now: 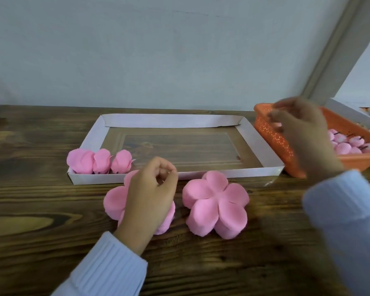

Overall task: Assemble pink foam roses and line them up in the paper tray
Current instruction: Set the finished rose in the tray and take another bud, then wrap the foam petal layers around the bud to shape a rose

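Note:
Three finished pink foam roses [100, 161] stand in a row in the near left corner of the white paper tray [252, 146]. Two stacks of pink five-petal foam shapes lie in front of the tray: the left stack [113, 201] and the right stack [216, 204]. My left hand [150, 195] hovers over the left stack with its fingers loosely curled and nothing visible in them. My right hand [297, 124] is blurred over the orange basket [273, 137], fingertips pointing down at its left end. Whether it pinches anything is unclear.
The orange basket holds several pink foam buds [346, 144] with dark stems at its right end. A white box edge [350, 112] lies behind the basket. A grey wall stands close behind the wooden table [41, 210].

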Demonstrator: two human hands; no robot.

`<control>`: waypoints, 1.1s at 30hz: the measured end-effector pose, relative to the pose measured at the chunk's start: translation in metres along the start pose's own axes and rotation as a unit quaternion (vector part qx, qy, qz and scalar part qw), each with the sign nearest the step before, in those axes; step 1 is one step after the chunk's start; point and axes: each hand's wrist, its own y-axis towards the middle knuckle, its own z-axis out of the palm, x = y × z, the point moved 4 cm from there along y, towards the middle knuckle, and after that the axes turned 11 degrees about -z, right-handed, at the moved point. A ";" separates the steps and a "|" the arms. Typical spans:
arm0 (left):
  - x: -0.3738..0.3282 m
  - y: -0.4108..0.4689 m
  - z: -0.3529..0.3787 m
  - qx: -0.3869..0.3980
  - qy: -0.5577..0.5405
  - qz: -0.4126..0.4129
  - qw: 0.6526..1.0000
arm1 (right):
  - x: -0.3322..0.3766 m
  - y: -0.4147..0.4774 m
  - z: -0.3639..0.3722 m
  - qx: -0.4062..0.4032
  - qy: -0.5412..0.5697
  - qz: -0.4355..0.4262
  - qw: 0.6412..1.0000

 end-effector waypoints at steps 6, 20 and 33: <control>-0.002 0.000 0.004 -0.005 0.030 0.001 1.000 | -0.098 0.086 -0.075 0.236 -0.503 0.044 0.830; -0.005 -0.008 0.012 0.051 0.198 0.031 0.978 | -0.111 0.072 -0.076 0.389 -0.538 0.154 0.732; -0.011 -0.012 0.012 0.065 0.181 0.030 0.981 | -0.123 0.076 -0.069 0.325 -0.520 0.120 0.780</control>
